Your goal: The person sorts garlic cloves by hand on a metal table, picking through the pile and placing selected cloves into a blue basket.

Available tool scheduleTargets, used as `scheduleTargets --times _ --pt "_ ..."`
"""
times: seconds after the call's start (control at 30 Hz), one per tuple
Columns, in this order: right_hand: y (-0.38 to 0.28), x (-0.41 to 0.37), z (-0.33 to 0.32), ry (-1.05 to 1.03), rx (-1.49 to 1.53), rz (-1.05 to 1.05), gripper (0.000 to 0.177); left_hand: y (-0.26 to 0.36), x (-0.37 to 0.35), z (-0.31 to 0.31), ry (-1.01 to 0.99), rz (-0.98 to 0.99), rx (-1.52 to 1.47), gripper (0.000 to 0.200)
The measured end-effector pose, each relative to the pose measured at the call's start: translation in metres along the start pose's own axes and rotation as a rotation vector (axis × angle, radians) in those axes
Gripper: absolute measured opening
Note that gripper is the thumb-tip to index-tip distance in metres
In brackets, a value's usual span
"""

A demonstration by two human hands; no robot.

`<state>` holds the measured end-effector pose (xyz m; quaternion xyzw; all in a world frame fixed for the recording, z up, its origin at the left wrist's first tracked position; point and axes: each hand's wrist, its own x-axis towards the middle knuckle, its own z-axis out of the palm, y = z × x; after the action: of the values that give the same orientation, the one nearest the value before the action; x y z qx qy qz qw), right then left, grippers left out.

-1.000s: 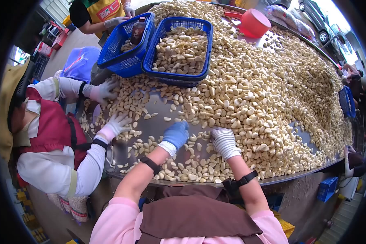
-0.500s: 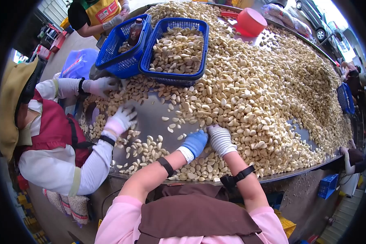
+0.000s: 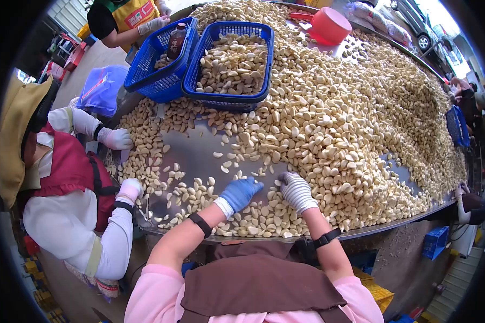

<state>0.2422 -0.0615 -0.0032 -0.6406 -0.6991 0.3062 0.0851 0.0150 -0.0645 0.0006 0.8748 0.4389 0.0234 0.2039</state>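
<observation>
blue plastic mesh baskets (image 3: 226, 101): three showing, two sitting side by side
red plastic scoop (image 3: 328, 27): one lying
dark capped bottle (image 3: 176, 42): one standing
black wrist straps (image 3: 327, 237): four showing
pale cream cloves (image 3: 328, 156): too many piling to count

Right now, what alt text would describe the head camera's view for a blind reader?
The left hand, gloved in blue, and the right hand, in a striped glove, reach over pale cloves heaped on a metal table; beyond are two blue baskets and a red tub, with a person at left.
</observation>
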Motion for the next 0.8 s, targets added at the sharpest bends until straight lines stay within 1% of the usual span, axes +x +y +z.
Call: scheduleTargets --times 0.07,0.1,0.17,0.2,0.27,0.3,0.37,0.4,0.43,0.5,0.53,0.57,0.6,0.63,0.67,0.73,0.77,0.8 --pt "-0.002 -0.004 0.000 0.005 0.061 0.030 0.019 0.003 -0.002 -0.010 -0.112 0.075 0.098 0.024" --pt "-0.003 -0.005 -0.001 0.005 0.064 0.029 0.019 0.002 -0.001 -0.008 -0.114 0.074 0.101 0.024" --pt "-0.002 -0.007 -0.002 0.050 0.244 0.012 0.017 0.001 0.001 0.001 -0.086 0.038 0.071 0.017" --pt "0.001 -0.007 -0.001 0.051 0.245 0.013 0.017 0.000 0.001 0.003 -0.088 0.039 0.072 0.017" --pt "0.006 -0.004 0.001 0.142 0.329 -0.011 0.014 -0.002 0.000 0.008 -0.009 -0.101 -0.089 0.014" --pt "0.007 -0.005 0.001 0.143 0.332 -0.005 0.014 -0.001 0.000 0.006 -0.014 -0.097 -0.089 0.014" --pt "0.009 -0.008 0.001 0.214 0.397 -0.017 0.020 0.001 0.005 0.004 -0.013 -0.221 -0.163 0.018" --pt "0.006 -0.010 -0.002 0.226 0.409 -0.049 0.019 0.004 0.009 -0.008 -0.064 -0.284 -0.209 0.018" --pt "0.003 -0.013 -0.006 0.225 0.408 -0.050 0.019 0.004 0.014 -0.010 -0.063 -0.284 -0.210 0.018" --pt "-0.003 -0.021 -0.013 0.163 0.357 -0.076 0.017 0.007 0.020 -0.012 -0.096 -0.394 -0.251 0.018" --pt "-0.007 -0.026 -0.014 0.197 0.223 -0.140 0.014 0.007 0.021 -0.011 -0.086 -0.418 -0.264 0.020" --pt "-0.013 -0.029 -0.015 0.197 0.223 -0.140 0.014 0.002 0.021 -0.002 -0.086 -0.417 -0.264 0.020" --pt "-0.018 -0.032 -0.015 0.056 -0.016 -0.190 0.015 -0.007 0.021 0.016 0.019 -0.404 -0.309 0.024" --pt "-0.023 -0.036 -0.012 -0.087 -0.249 -0.235 0.015 -0.009 0.020 0.017 0.120 -0.389 -0.351 0.027" --pt "-0.021 -0.037 -0.003 -0.080 -0.383 -0.260 0.015 -0.012 0.016 0.017 0.114 -0.385 -0.350 0.027" --pt "-0.026 -0.038 -0.005 -0.108 -0.416 -0.274 0.015 -0.009 0.010 -0.013 0.000 -0.557 -1.084 0.032" --pt "-0.029 -0.039 -0.005 -0.137 -0.448 -0.287 0.016 -0.017 0.000 -0.018 -0.003 -0.559 -1.081 0.032" --pt "-0.028 -0.038 -0.002 -0.140 -0.460 -0.278 0.016 -0.026 -0.012 -0.024 -0.096 -0.556 -1.467 0.031"
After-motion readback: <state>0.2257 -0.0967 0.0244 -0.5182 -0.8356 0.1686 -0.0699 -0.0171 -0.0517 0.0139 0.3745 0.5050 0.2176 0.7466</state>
